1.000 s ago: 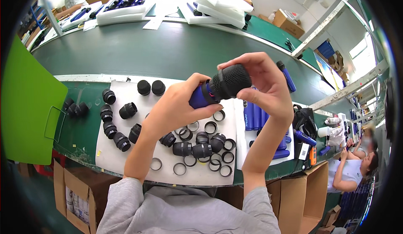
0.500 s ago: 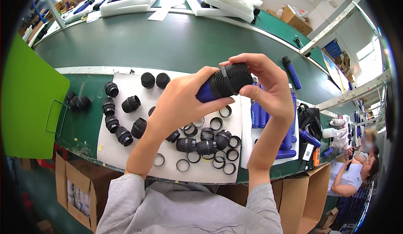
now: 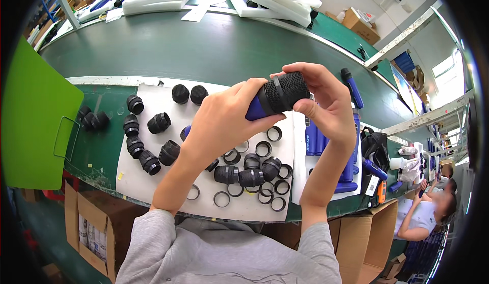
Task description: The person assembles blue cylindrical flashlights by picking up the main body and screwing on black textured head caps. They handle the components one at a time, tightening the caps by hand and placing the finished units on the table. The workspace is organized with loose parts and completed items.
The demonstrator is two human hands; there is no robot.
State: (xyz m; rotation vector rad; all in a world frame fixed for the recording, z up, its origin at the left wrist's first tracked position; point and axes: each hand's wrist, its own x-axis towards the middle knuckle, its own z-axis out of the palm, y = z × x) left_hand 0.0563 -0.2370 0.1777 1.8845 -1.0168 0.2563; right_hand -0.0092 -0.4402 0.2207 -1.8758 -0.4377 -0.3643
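A blue handheld microphone with a black mesh head [image 3: 286, 91] is raised above the bench between my hands. My left hand [image 3: 229, 113] is closed round its blue body, most of which the palm hides. The fingers and thumb of my right hand [image 3: 326, 98] curl about the mesh head, gripping it at its end. Below them, a pale sheet [image 3: 168, 195] carries several loose black microphone heads [image 3: 225, 174] and thin black rings [image 3: 221, 199]. More heads [image 3: 131, 125] form a curved row at the sheet's left side.
Blue microphone bodies [image 3: 348, 169] lie on white foam at the right, near a black bag [image 3: 376, 144]. A green panel [image 3: 38, 121] stands at the left. Open cardboard boxes [image 3: 374, 238] sit below the bench edge. Foam trays [image 3: 160, 1] hold microphones across the bench. Other people are at the right.
Both hands and the microphone have shifted very slightly to the right. My grip on the body and the mesh head looks the same.
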